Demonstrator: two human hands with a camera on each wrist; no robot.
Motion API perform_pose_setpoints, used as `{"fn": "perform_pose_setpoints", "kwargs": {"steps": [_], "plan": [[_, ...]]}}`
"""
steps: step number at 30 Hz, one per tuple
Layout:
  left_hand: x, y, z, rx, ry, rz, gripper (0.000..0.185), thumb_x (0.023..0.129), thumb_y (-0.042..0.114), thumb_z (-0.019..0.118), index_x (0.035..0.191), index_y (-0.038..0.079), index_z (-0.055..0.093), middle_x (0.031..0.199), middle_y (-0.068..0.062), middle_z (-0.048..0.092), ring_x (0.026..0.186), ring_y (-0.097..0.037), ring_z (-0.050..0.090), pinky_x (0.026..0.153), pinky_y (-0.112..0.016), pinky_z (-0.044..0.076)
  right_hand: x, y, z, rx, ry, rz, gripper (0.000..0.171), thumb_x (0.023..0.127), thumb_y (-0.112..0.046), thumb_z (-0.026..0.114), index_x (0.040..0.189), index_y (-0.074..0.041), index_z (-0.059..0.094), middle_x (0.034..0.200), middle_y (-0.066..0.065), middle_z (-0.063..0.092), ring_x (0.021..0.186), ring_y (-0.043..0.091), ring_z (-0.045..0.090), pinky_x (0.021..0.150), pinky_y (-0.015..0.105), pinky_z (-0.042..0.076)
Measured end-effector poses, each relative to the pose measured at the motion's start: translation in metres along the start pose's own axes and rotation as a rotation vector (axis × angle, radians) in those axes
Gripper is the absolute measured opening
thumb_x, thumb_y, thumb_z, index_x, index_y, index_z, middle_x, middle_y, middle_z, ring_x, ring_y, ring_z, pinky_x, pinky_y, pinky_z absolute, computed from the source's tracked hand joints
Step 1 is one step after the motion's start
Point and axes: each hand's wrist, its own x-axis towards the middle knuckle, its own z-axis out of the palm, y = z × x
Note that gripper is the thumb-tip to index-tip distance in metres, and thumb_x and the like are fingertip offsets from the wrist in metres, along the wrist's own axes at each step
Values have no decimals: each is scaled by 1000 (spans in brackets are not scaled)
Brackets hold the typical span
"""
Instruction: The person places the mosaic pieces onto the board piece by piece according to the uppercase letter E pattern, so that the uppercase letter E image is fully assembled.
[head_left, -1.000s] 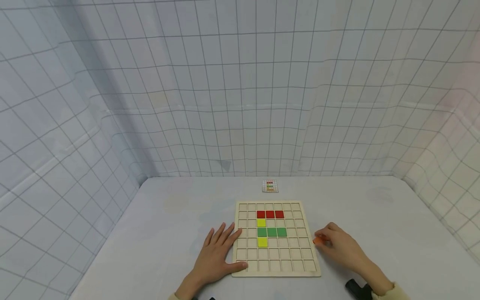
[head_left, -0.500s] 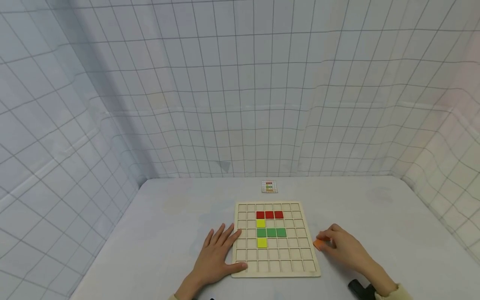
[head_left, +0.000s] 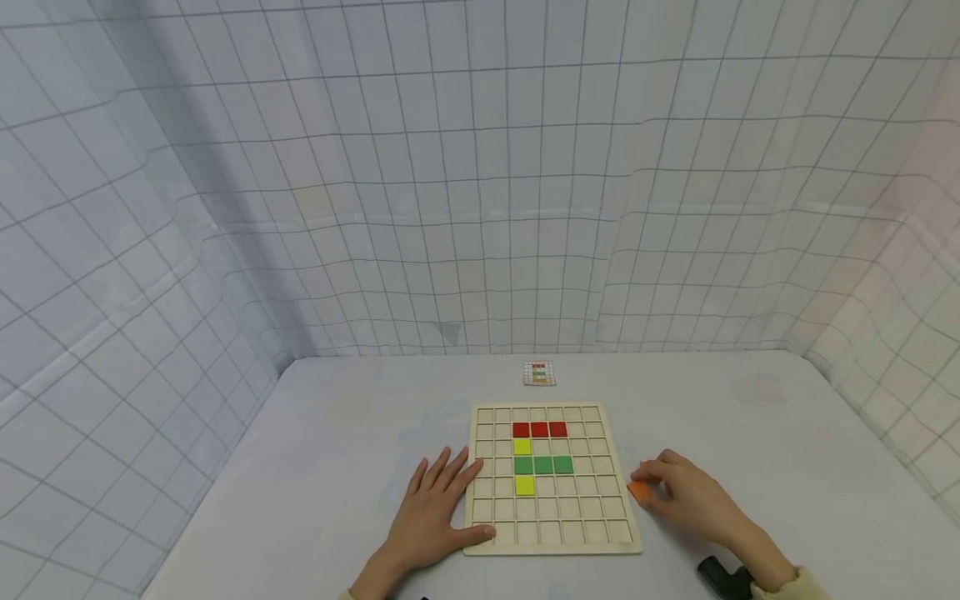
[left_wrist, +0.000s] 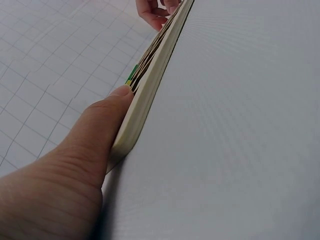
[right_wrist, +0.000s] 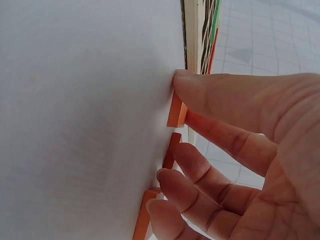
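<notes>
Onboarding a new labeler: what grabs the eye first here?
The wooden grid board in mid-table, with red, green and yellow tiles set in it. The right hand pinches an orange tile beside the board's right edge; the left hand lies flat against its left edge.

Wooden board (head_left: 554, 550): pale natural wood, cut into a grid of square cells. Filled cells: three red tiles (head_left: 539, 430) in a row, three green tiles (head_left: 543, 465) in a row, two yellow tiles (head_left: 522, 447). Orange tiles (right_wrist: 176, 111) lie by the board's right edge. Table (head_left: 337, 433): plain pale grey. Small card (head_left: 539, 372) near the far edge: white, with red, yellow and green squares. Backdrop (head_left: 480, 167): white, dark grid lines.
</notes>
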Motion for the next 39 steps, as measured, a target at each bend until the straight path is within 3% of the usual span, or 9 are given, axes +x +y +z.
{"fn": "perform_pose_setpoints", "kwargs": {"steps": [9,21,29,34,39], "plan": [[1,-1,3,12,-19,-15,91,77,79,46,148,24,36,154,-1,26,142,-26,12,111,-51,4,2,4,2,65,-31,9,17,81,-14,75,90,-18,62,85,-7,50,69,7,41,59,25,39],[2,0,1,16,-15,-2,90,77,79,46,148,24,36,154,-1,26,142,-26,13,110,-51,5,2,2,8,170,6,52,23,77,-8,77,88,-14,58,79,-8,54,66,6,46,57,23,42],[2,-1,4,13,-11,-5,90,78,79,46,148,24,36,154,-1,26,142,-27,13,110,-51,5,1,-3,10,211,24,23,23,80,-8,75,87,-13,55,76,-10,55,63,3,49,55,23,44],[1,-2,4,10,-1,-2,90,77,79,46,148,23,37,154,-1,27,142,-27,14,110,-51,5,3,-8,8,207,92,-8,24,79,0,75,85,-14,56,74,-10,51,62,3,46,53,22,42],[1,-4,6,15,14,0,90,77,79,47,148,24,37,154,0,27,142,-26,14,110,-52,6,11,-20,12,245,171,-97,29,77,6,74,88,-15,58,77,-8,50,62,4,44,52,21,41]]}}
